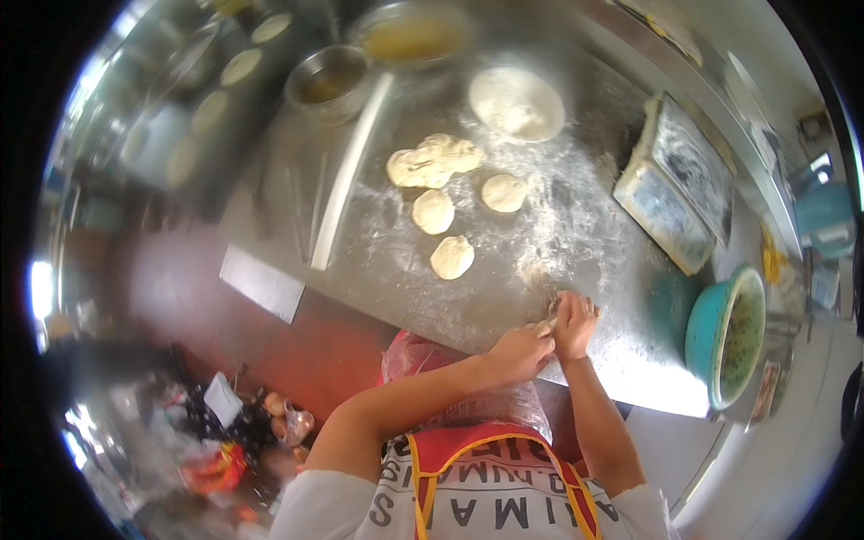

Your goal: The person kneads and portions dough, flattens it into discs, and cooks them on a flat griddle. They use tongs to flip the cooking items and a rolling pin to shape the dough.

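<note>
Both of my hands meet near the front edge of the floured metal worktop (499, 297). My left hand (523, 351) is closed on a small pale piece, which looks like dough (552, 322). Against it, my right hand (575, 324) has its fingers curled over the same piece, mostly hiding it. Farther in lie flat dough rounds: one (452, 257) nearest me, another (433, 212) behind it, and a third (504, 193) to the right. A lumpy mass of dough (432, 162) rests behind them. Beyond stands a white bowl of flour (516, 104).
A turquoise basin (702, 337) holding a greenish mixture stands at the right edge. Behind it is a floured, box-like metal object (665, 216). A metal pot (327, 84) and a wide bowl of yellow liquid (412, 34) stand at the back. A pale strip (351, 175) lies left of the dough.
</note>
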Available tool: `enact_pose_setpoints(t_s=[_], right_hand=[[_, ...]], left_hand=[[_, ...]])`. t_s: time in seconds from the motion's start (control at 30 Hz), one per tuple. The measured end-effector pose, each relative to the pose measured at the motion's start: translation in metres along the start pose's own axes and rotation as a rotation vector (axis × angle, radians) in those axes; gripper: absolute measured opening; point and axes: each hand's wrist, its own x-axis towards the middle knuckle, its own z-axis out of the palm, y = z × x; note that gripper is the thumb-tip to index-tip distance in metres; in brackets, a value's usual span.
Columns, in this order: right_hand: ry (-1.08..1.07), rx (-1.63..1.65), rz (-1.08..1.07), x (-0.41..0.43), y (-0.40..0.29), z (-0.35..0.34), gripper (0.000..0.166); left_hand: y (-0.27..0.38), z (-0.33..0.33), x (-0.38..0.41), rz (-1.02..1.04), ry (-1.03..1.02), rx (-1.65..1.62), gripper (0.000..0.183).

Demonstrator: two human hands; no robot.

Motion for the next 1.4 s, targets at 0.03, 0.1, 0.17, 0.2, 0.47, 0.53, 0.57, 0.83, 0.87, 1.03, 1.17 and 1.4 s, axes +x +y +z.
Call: enact_pose_setpoints(t_s=[0.03,0.1,0.17,0.2,0.47,0.53,0.57,0.83,0.87,1.03,1.17,1.4], right_hand=[[0.035,0.015,0.021,0.001,-0.003,-0.003,0.016],[-0.173,-0.142,0.401,0.003,-0.008,-0.003,0.016],[-0.160,0.269,0.736,0.003,-0.008,-0.004,0.020],[-0.165,0.414,0.808,0.001,-0.008,-0.005,0.021],[-0.273,0.376,0.759,-0.014,0.013,-0.020,0.013],[-0.104,0.426,0.174,-0.018,0.015,-0.020,0.016],[-0.064,0.302,0.190,-0.018,0.015,-0.020,0.016],[-0.246,0.714,0.416,0.032,0.012,-0.037,0.034],[-0.245,0.731,0.348,0.036,0.020,-0.042,0.036],[-0.054,0.666,0.485,0.032,0.060,-0.059,0.037],[-0.123,0.678,0.465,0.035,0.066,-0.059,0.035],[-0.338,0.216,-0.152,0.064,0.046,-0.027,0.045]], left_hand=[[0.001,-0.002,-0.001,-0.066,0.112,-0.058,0.018],[0.000,-0.004,0.000,-0.238,0.231,-0.176,0.016],[-0.004,-0.001,0.002,-0.199,0.146,-0.076,0.013],[-0.004,0.002,0.000,-0.121,0.229,-0.023,0.011],[0.013,-0.009,-0.004,-0.100,0.129,0.140,0.008],[0.015,-0.008,-0.003,-0.062,-0.101,0.108,0.015],[0.015,-0.006,0.000,-0.058,-0.235,0.098,0.019],[0.009,0.013,0.053,-0.493,0.458,-0.887,0.036],[0.009,0.008,0.058,-0.478,0.457,-0.955,0.036],[-0.011,-0.009,0.102,-0.224,-0.017,0.942,0.056],[-0.024,0.000,0.145,-0.261,0.109,0.596,0.063],[-0.018,-0.049,0.048,-0.650,0.250,0.807,0.066]])
